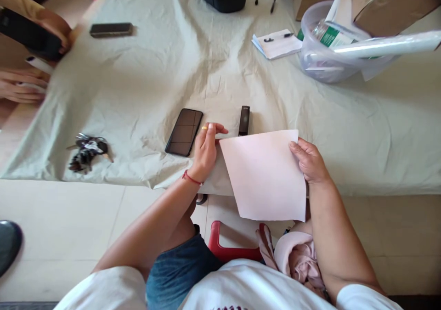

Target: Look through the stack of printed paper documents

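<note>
Left hand [206, 150] pinches the upper-left corner of a sheet [265, 174], thumb and fingers closed on the edge, ring on one finger, red thread at the wrist. Right hand [309, 160] grips the sheet's right edge near the top, fingers curled over it, thumb on the front. Sheet is pale pink, plain, flat and smooth, roughly square, turned a bit clockwise; its top half lies over the desk [379, 131] edge, the bottom half hangs past it above the lap. Desk is covered w/ a wrinkled grey-green cloth [144, 85], matte, creased all over. Just left of the left hand: a phone [184, 132], dark glass slab, face up, lying at a slant. Just behind the sheet's top edge: a small black stick-shaped device [244, 120], rectangular; can't tell what it is. Further left near the desk edge, a bunch of keys [87, 150], dark metal, tangled. Far right: a clear plastic tub [324, 57] w/ packets and a white roll laid across it. Beside it, a notepad [278, 43] w/ a pen on top. At the far left edge, another person's hands [31, 57], blurred, one around a dark object.
</note>
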### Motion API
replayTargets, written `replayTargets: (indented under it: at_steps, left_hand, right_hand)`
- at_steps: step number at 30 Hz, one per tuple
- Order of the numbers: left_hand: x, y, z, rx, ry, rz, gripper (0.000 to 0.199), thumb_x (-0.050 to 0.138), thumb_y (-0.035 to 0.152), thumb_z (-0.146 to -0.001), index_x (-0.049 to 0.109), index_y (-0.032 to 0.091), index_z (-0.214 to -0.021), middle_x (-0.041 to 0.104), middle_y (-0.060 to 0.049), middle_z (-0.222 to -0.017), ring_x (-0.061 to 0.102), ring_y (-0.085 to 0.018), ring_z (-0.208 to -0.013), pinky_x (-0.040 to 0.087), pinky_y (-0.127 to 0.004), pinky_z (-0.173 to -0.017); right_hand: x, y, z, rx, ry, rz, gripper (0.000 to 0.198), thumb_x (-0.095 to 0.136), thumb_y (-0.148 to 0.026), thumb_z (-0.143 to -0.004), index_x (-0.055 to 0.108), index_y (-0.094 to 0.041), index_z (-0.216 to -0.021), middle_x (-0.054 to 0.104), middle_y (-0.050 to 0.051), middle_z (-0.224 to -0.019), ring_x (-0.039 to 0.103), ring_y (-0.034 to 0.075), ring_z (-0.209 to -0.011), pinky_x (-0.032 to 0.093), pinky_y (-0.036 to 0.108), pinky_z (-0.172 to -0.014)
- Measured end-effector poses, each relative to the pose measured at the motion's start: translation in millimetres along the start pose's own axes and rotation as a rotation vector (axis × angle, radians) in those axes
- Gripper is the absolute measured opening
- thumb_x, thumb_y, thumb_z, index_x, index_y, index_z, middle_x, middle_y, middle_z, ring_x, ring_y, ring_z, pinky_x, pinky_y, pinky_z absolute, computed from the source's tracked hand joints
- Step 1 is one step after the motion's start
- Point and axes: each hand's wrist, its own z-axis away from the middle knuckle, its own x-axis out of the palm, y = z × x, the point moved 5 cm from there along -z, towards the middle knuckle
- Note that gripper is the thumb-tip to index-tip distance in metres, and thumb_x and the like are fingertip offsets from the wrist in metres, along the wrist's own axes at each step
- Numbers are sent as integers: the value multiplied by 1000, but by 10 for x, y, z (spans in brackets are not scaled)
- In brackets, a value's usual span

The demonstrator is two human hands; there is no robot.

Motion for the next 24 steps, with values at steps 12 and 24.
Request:
replayTargets:
  at_steps: [12, 24]
  left_hand:
    - [111, -151, 513, -423, -481, -4, 64, 90, 79, -85, 73, 17, -81, 74, -6, -73, 66, -17, -61, 46, -27, -50]
    - [22, -245, 451, -437, -155, 354, 63, 110, 64, -64, 86, 16, -99, 89, -8, -96, 82, -20, -77, 71, -32, -71]
  right_hand:
    - [-35, 118, -239, -159, 368, -136, 58, 99, -70, -74, 80, -23, -102, 85, 6, -99, 83, 30, -110, 69, 49, -104]
    - [239, 142, -114, -25, 138, -101, 67, 113, -50, -58, 79, -28, -112, 88, 3, -118, 82, 26, -109, 68, 45, -106]
